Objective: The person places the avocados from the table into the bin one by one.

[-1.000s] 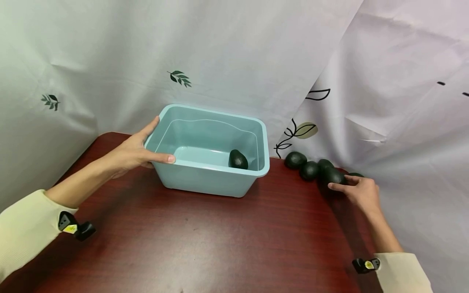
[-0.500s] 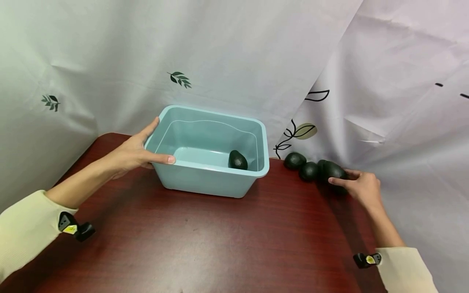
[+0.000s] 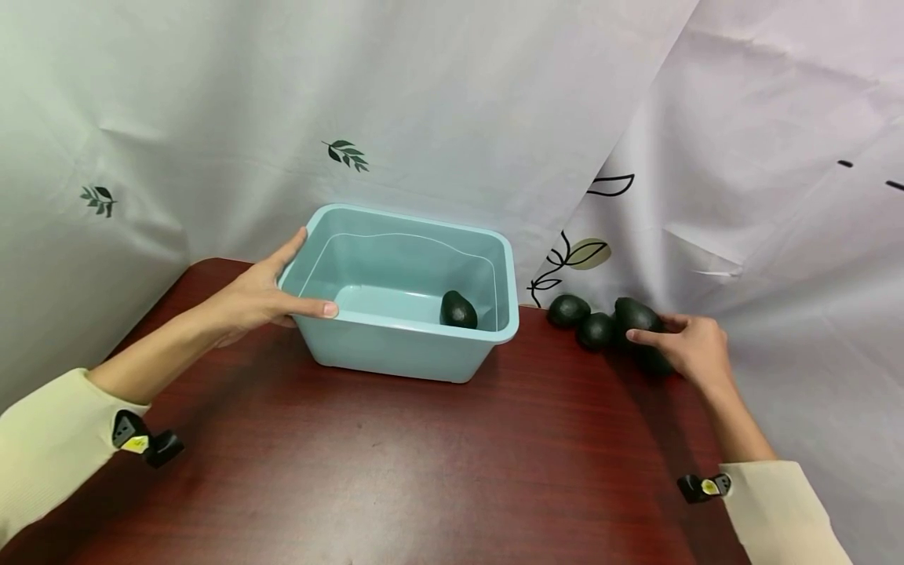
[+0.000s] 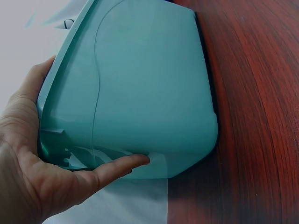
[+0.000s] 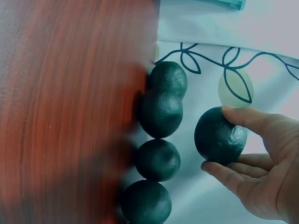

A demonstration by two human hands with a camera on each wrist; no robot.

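Pickup, we judge | right hand (image 3: 690,349) pinches oval dark-green avocado (image 5: 217,135) | left hand (image 3: 250,298) grips light-blue rectangular plastic tub (image 3: 395,349) | next calls for clearing neighbouring avocados (image 5: 158,160)

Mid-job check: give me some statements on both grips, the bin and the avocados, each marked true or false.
1. The left grip touches the bin. True.
2. The right grip holds nothing. False: it holds a dark green avocado.
3. A second avocado lies inside the bin. True.
4. The bin stands upright, open side up. True.
5. In the head view, the row of avocados lies left of the bin. False: it lies to the right.
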